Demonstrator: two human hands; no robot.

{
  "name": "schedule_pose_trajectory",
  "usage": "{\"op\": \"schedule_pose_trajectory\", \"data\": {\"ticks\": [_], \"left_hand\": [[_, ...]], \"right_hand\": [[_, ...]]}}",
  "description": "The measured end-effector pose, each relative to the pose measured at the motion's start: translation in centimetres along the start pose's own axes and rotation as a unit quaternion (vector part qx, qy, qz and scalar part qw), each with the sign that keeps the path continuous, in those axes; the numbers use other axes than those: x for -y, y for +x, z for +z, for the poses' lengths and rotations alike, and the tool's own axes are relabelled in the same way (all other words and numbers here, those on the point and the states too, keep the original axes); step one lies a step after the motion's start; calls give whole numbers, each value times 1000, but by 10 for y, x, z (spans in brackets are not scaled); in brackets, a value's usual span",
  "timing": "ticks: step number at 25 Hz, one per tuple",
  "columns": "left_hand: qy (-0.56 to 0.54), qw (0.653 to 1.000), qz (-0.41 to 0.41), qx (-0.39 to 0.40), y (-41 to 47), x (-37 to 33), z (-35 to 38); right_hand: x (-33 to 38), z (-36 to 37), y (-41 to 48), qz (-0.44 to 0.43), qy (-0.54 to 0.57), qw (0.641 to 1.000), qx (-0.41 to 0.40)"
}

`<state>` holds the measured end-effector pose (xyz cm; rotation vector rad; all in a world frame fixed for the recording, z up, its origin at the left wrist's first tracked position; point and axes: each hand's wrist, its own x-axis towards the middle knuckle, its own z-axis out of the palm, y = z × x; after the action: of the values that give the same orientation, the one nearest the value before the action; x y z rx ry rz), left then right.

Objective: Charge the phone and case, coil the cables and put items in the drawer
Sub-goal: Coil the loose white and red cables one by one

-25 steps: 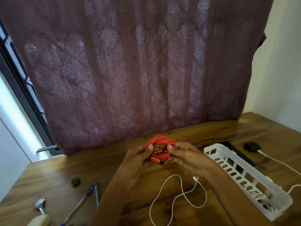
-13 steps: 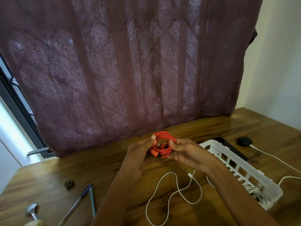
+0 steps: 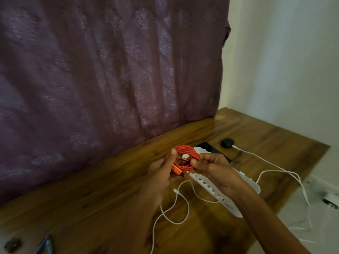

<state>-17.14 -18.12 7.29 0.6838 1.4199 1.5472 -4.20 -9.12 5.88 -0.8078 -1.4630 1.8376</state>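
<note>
Both hands, left hand (image 3: 161,169) and right hand (image 3: 212,169), are pinching the coiled orange cable (image 3: 183,160) from opposite sides, keeping loops from springing apart above the bench (image 3: 91,208), beside the white tray (image 3: 207,186).

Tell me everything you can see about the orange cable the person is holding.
The orange cable is wound into a small round coil of several loops, braided-looking, with orange-sleeved plugs tucked into its middle and one dark-tipped plug poking out below. It is held above the wooden desk, near the white basket's far end. The left hand pinches its left side; the right hand grips its right side.
</note>
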Motion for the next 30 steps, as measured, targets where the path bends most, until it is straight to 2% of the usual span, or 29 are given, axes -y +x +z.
{"op": "schedule_pose_trajectory", "data": {"ticks": [5, 9, 13, 17, 20, 23, 26, 30], "left_hand": [[48, 997, -48, -47, 35, 42, 50], [136, 985, 15, -102, 49, 76, 72], [310, 940, 74, -120, 61, 109, 81], [394, 901, 127, -133, 60, 136, 84], [402, 890, 157, -144, 58, 144, 84], [395, 890, 168, -156, 59, 150, 84], [387, 891, 168, -168, 58, 152, 86], [371, 899, 162, -165, 58, 154, 86]], "right_hand": [[-1, -86, 8, 30, -168, 978, -122], [-23, -120, 23, 45, -271, 953, -131], [-48, -120, 31, 44, -364, 917, -159], [-66, -114, 37, 57, -405, 900, -150], [-71, -112, 43, 24, -425, 891, -157], [-72, -109, 51, 13, -447, 885, -126], [-75, -108, 52, 43, -478, 873, -89], [-79, -110, 51, 74, -483, 869, -78]]}}
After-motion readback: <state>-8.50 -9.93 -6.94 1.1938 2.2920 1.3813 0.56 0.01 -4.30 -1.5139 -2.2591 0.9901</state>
